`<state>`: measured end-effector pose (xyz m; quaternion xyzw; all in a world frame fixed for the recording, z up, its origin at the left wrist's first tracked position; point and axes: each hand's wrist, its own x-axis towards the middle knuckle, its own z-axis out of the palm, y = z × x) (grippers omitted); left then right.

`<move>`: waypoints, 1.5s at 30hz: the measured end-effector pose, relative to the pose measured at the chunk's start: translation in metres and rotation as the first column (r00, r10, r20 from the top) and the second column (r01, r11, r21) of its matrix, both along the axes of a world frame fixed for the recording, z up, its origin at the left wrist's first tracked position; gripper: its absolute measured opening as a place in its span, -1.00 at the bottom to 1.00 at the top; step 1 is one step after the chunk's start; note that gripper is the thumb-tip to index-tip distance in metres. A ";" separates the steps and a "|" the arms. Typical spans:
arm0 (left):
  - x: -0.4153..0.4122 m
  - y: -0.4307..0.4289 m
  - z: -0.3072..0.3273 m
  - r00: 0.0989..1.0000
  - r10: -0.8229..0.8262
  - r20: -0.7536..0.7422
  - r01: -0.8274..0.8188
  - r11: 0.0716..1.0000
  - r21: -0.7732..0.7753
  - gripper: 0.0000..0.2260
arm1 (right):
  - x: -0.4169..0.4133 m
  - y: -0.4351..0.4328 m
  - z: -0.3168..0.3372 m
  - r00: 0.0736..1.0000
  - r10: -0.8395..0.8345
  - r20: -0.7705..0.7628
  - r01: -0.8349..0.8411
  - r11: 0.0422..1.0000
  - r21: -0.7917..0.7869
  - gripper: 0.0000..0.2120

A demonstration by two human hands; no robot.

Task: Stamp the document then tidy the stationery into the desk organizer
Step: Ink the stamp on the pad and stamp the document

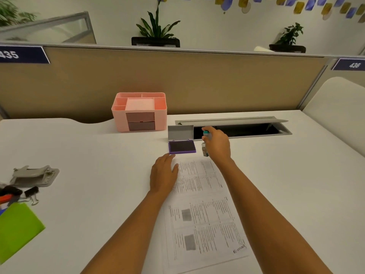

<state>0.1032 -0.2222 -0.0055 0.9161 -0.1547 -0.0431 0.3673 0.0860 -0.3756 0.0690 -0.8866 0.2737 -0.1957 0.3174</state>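
One document [201,214] lies on the white bench [88,155], running from the near edge away toward one ink pad [182,146]. The pad is open just beyond the sheet's far left corner, its grey lid [180,132] standing upright behind the purple pad. One stamp [204,150] with a teal top is in the right hand [218,144], whose fingers are curled round it. It is held upright just right of the ink pad, above the document's far edge; whether its base touches the bench cannot be told. The left hand [164,173] lies flat with straight fingers and holds nothing. It rests on the bench at the document's left edge, with its fingertips near the pad. One pink organizer [120,119] stands at the back, left of the lid. It has several open compartments on top and two drawers [140,121] in front, both closed. The large middle compartment holds one pale pink note block [139,103]; nothing shows in the other compartments. At the far left lie one grey hole punch [34,175], one black binder clip [31,191] and one green sheet [17,226]. Beside them are dark and orange items cut off by the frame, too cropped to count. One cable hatch [246,129] in the bench stands open behind the right hand.
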 end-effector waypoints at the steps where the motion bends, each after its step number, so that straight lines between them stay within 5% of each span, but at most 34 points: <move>1: 0.005 -0.002 -0.001 1.000 0.004 -0.006 -0.004 1.000 -0.015 -0.58 | 0.007 -0.001 -0.002 1.000 0.012 -0.027 -0.013 0.999 -0.037 -0.65; 21: 0.040 -0.020 -0.019 0.992 0.129 0.013 -0.126 0.981 -0.149 -0.54 | 0.083 -0.011 -0.020 0.950 0.076 -0.303 -0.204 0.886 -0.417 -0.55; 34: 0.039 -0.019 -0.017 0.993 0.116 -0.002 -0.114 0.980 -0.163 -0.41 | 0.051 -0.004 -0.025 0.984 0.099 -0.147 -0.150 0.907 -0.393 -0.63; 38: 0.038 -0.017 -0.016 0.996 0.092 -0.010 -0.092 0.975 -0.202 -0.37 | 0.038 -0.004 -0.022 0.997 0.066 -0.044 -0.075 0.962 -0.262 -0.70; 45: 0.037 -0.017 -0.019 0.993 0.104 0.053 -0.096 0.986 -0.138 -0.53 | 0.033 0.009 -0.009 0.953 -0.097 0.287 0.015 0.961 0.277 -0.81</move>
